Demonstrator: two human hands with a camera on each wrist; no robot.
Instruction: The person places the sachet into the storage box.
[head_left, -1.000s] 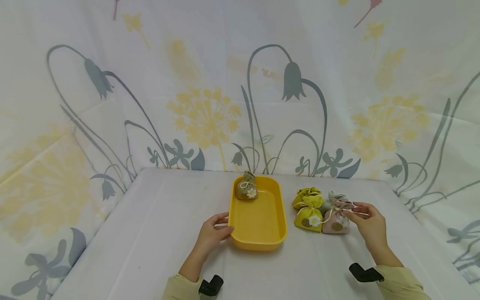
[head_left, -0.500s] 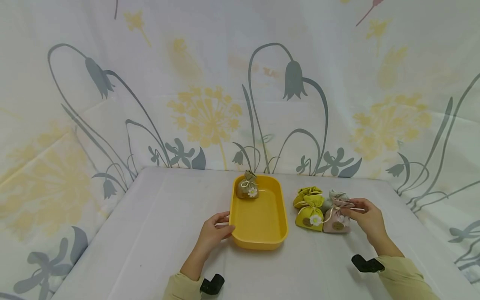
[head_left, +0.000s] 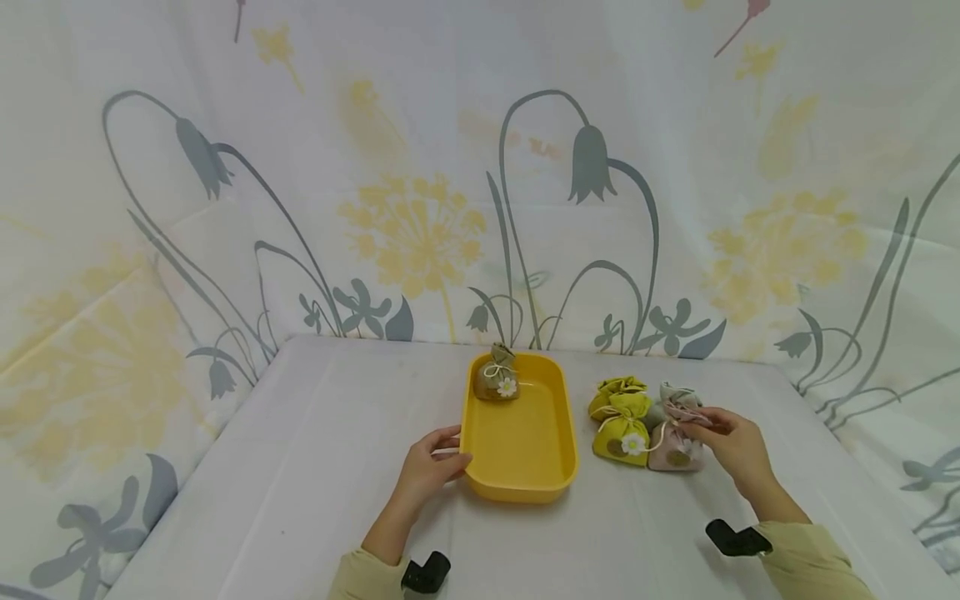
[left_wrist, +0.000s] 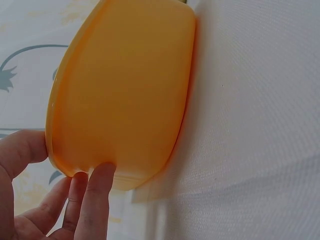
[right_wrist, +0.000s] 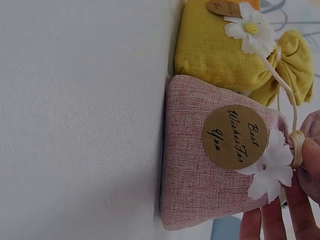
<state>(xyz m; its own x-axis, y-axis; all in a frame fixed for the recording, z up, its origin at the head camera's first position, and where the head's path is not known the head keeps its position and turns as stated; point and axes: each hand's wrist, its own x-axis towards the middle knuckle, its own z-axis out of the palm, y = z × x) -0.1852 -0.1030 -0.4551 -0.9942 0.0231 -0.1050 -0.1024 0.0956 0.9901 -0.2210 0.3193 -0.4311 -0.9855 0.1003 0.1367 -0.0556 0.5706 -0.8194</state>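
On the right of the table, my right hand pinches the gathered neck of a pink drawstring pouch between thumb and fingers. A white fabric flower and a round brown "Best Wishes For You" sticker decorate its front. The pouch stands upright, its base at the tablecloth. Pressed close beside it is a yellow-green pouch with a flower. My left hand grips the near-left side of a yellow tray, thumb at the rim and fingers against the outer wall. An olive-brown pouch sits in the tray's far-left corner.
Behind the front pouches stand another yellow-green pouch and a grey-green pouch, both partly hidden. White cloth covers the table. A flower-printed curtain rises along the back and sides.
The view shifts slightly. My right hand keeps its pinch on the pink pouch, with small shifts of the fingers at its neck. My left hand and the tray stay in place.
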